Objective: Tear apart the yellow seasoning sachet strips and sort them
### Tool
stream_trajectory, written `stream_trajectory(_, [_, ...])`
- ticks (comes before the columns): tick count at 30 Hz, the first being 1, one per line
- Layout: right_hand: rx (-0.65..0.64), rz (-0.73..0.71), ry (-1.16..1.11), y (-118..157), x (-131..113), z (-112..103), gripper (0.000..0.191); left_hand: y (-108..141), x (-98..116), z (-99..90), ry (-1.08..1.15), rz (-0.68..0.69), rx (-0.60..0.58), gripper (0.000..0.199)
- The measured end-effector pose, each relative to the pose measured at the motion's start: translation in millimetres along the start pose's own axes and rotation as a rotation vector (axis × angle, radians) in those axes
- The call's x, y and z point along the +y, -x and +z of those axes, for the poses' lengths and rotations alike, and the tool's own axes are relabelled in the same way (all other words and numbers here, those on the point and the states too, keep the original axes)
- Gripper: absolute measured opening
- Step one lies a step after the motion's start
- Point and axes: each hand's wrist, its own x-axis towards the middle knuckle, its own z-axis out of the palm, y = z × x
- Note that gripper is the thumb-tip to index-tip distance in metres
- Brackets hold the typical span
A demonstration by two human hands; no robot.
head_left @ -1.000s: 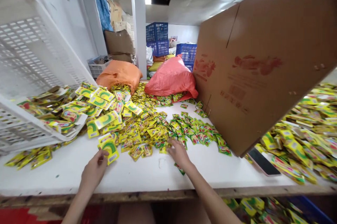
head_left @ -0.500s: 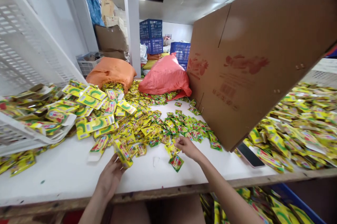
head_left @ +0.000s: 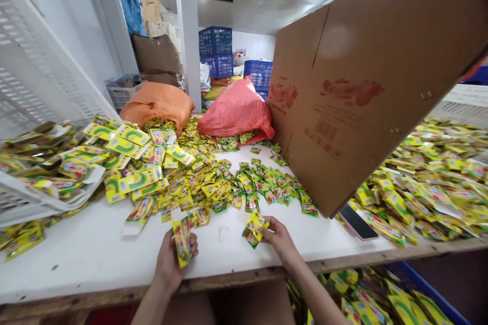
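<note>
My left hand (head_left: 173, 259) is wrapped round a small yellow box (head_left: 182, 241) that stands nearly upright, its white flap open at the top. My right hand (head_left: 279, 237) pinches a yellow sachet (head_left: 256, 223), with a green sachet (head_left: 250, 238) just under it; whether the green one is also gripped I cannot tell. Beyond my hands, yellow sachets (head_left: 206, 182) spread over the white table (head_left: 114, 259), with green sachets (head_left: 280, 187) to their right. Flat yellow boxes (head_left: 131, 149) are heaped at the left.
A large cardboard carton (head_left: 343, 86) leans at the right, beside a phone (head_left: 358, 222) and another heap of yellow boxes (head_left: 438, 177). A white crate (head_left: 49, 50) tilts at the left. An orange sack (head_left: 156, 104) and a red sack (head_left: 236, 109) lie at the back.
My left hand has turned the yellow box more upright and closer to me. My right hand has moved down and slightly right, bringing the yellow sachet over the green one.
</note>
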Motion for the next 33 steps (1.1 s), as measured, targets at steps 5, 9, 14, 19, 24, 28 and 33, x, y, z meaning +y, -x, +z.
stream_trajectory(5, [0.09, 0.023, 0.262, 5.6, 10.9, 8.1, 0.016, 5.0, -6.6, 13.5, -0.144, 0.022, -0.074, 0.034])
stream_trajectory(9, [0.145, 0.006, 0.51, 3.5, -2.3, 4.7, 0.034, 4.5, -11.6, 15.9, -0.27, 0.025, -0.063, 0.037])
stream_trajectory(14, [0.04, 0.069, 0.85, -5.4, -20.9, 19.1, 0.039, 2.8, -17.1, 17.5, -0.266, -0.008, -0.101, 0.034])
stream_trajectory(19, [-0.05, 0.054, 0.807, -2.6, -21.3, 33.4, 0.028, -4.3, -28.1, 17.4, -0.317, -0.047, -0.103, 0.03])
stream_trajectory(24, [-0.313, -0.087, 0.613, 20.3, -24.7, 32.4, 0.032, -11.5, -35.6, 15.7, -0.47, -0.11, -0.139, 0.03])
stream_trajectory(28, [-0.441, -0.232, 0.63, 33.7, -31.7, 37.3, 0.027, -10.6, -36.6, 20.2, -0.542, -0.171, -0.208, 0.028])
stream_trajectory(33, [-0.501, -0.286, 0.645, 30.7, -33.9, 35.5, 0.015, -4.6, -33.4, 24.1, -0.547, -0.166, -0.239, 0.028])
